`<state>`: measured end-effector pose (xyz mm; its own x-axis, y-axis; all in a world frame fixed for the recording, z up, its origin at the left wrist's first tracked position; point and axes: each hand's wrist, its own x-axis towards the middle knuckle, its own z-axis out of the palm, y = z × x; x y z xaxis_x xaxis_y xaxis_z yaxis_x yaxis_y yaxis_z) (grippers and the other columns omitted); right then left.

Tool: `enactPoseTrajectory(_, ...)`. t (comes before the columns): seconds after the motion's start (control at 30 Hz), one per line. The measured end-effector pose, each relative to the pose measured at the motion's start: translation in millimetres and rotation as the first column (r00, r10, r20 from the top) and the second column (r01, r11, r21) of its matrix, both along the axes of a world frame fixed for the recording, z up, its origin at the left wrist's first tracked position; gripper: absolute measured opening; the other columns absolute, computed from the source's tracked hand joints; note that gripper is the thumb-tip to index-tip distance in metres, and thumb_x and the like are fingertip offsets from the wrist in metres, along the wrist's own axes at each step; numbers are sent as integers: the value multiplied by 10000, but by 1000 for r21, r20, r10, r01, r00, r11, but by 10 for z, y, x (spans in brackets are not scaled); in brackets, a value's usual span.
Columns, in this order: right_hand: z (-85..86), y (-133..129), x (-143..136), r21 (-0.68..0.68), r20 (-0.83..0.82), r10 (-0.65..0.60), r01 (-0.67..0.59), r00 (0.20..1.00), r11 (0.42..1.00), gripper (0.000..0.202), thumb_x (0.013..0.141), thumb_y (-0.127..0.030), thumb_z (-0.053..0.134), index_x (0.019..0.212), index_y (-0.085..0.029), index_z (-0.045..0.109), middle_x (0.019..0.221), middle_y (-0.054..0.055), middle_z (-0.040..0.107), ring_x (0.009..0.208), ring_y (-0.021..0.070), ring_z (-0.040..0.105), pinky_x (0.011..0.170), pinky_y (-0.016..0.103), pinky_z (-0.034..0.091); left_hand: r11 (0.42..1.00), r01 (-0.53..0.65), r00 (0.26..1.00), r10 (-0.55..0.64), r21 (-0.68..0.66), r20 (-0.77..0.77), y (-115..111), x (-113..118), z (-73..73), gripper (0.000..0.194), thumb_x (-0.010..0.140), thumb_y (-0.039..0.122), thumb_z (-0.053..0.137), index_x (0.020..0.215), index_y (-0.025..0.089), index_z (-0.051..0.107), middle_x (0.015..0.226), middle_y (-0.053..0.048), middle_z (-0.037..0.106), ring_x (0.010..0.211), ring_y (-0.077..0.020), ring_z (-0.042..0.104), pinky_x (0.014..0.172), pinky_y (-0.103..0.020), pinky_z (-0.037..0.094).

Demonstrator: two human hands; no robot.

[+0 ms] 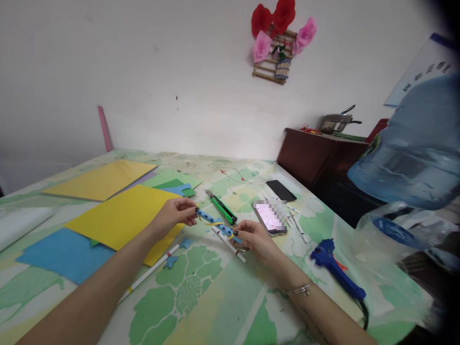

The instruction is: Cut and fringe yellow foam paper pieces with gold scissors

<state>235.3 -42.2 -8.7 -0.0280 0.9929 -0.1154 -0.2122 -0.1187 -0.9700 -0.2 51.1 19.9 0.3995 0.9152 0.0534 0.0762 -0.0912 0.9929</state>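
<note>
Between my two hands stretches a blue strip [214, 220] with dark dots and yellow edging. My left hand [180, 212] pinches its upper left end between thumb and fingers. At the lower right end, my right hand [253, 239] grips it the same way. Just under the strip lies a white marker [232, 247] with red bands, partly hidden near the right hand. A green utility knife [223, 208] rests behind the strip. Small blue cut-out pieces [171, 261] and another white marker [154, 268] lie below my left hand.
Yellow sheets [125, 215] and blue sheets [68, 254] spread on the left. Phones, one with a lit screen [268, 215] and one dark [281, 190], lie right of centre. A blue glue gun [338, 270] sits at right, near a large water bottle [409, 148].
</note>
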Motion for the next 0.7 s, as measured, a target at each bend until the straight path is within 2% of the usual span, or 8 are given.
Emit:
enactPoseTrajectory(0.47, -17, 7, 5, 1, -13, 1, -1, 1000, 1000, 220, 572, -253, 750, 666, -150, 580, 634, 12, 624, 502, 129, 595, 428, 207, 392, 1000, -4, 1000, 4, -3, -12, -17, 9, 17, 187, 680, 303, 678, 766, 155, 602, 595, -24, 652, 509, -138, 622, 491, -220, 492)
enactPoseTrajectory(0.7, 30, -16, -8, -29, -58, 7, -9, 998, 1000, 250, 553, -253, 765, 663, -152, 565, 632, 19, 631, 538, 148, 616, 456, 216, 407, 1000, -17, 1000, 17, -3, -14, 0, 11, 1, 189, 694, 311, 668, 774, 151, 607, 601, -22, 646, 510, -130, 617, 492, -216, 488)
